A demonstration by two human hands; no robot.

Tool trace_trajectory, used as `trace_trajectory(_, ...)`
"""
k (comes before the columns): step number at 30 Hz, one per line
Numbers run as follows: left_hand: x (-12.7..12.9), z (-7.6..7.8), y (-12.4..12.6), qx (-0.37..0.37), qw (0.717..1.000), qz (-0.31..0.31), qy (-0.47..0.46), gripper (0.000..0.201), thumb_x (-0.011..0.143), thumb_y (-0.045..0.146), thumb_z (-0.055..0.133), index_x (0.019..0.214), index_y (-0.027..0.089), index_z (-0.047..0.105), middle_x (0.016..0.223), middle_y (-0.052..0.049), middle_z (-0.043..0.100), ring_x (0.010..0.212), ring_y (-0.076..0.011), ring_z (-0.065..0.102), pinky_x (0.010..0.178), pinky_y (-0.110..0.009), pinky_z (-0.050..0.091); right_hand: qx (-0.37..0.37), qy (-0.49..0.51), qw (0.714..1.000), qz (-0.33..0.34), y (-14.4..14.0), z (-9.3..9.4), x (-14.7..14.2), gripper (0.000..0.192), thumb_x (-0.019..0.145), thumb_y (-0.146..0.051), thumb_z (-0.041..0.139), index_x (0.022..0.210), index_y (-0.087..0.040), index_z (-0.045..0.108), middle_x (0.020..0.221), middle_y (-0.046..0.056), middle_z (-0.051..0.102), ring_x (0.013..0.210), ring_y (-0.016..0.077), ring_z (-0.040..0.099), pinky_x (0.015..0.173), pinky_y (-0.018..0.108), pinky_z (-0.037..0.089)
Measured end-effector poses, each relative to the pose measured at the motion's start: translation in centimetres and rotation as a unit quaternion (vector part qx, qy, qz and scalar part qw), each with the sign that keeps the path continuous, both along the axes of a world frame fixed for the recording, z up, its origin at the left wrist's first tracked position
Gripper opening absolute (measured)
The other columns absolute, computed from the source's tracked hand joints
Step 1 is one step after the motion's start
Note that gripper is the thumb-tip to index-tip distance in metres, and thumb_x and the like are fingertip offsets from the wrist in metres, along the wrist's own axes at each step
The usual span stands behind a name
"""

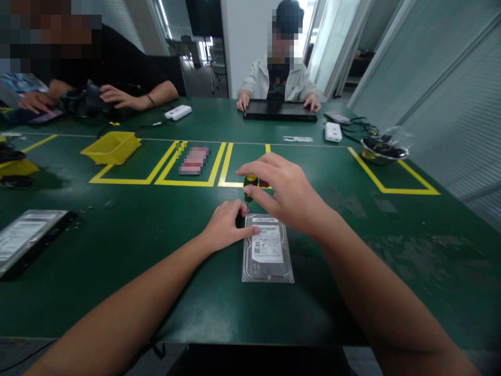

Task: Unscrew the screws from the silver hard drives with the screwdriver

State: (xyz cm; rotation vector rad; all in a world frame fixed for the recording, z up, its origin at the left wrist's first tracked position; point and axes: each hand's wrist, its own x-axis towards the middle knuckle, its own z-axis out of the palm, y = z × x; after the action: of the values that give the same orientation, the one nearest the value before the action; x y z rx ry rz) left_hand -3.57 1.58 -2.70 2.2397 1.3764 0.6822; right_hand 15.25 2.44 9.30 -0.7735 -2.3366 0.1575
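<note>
A silver hard drive [267, 250] with a white label lies flat on the green table [117, 271] in front of me. My left hand [229, 225] rests on the drive's far left corner and pins it down. My right hand [287, 193] grips a small screwdriver [249, 189] with a black and yellow handle. The tool stands upright, its tip at the drive's far left corner beside my left fingers.
A second hard drive [27, 237] lies at the left edge. A yellow bin [111, 148] and yellow floor-tape boxes [195, 183] sit farther back. A metal bowl [383, 149] stands at right. Two other people work at the far side with a laptop [279, 110].
</note>
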Motion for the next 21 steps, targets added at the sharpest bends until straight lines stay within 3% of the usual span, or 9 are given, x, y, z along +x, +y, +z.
trace_trajectory(7,0.05,-0.06,0.03,0.004,1.0,-0.001,-0.002,0.052,0.075,0.066,0.068,0.093,0.021,0.052,0.092,-0.003,0.061,0.083,-0.0226,0.053,0.073,-0.035,0.039,0.017,0.001,1.0,-0.003,0.23,-0.27,-0.03,0.019,0.09,-0.022,0.061,0.105,-0.015,0.07,0.098,0.008,0.062,0.087,0.0172,0.057,0.076,0.032,0.047)
trace_trajectory(15,0.0,-0.3,0.12,0.009,1.0,0.0,0.015,0.056,0.076,0.069,0.066,0.098,0.02,0.054,0.093,-0.004,0.061,0.084,-0.0229,0.052,0.073,-0.036,0.038,0.022,0.012,0.999,0.023,0.13,-0.38,0.11,0.029,0.09,-0.011,0.05,0.112,-0.01,0.068,0.108,0.013,0.066,0.099,0.0195,0.06,0.087,0.035,0.048)
trace_trajectory(21,0.0,-0.16,0.03,0.007,1.0,-0.003,0.004,0.054,0.076,0.067,0.067,0.097,0.02,0.053,0.094,-0.004,0.061,0.084,-0.0228,0.053,0.074,-0.036,0.039,0.021,0.021,0.999,0.019,0.16,-0.43,0.04,0.022,0.092,-0.021,0.056,0.108,-0.013,0.069,0.106,0.011,0.063,0.095,0.0188,0.059,0.078,0.033,0.049)
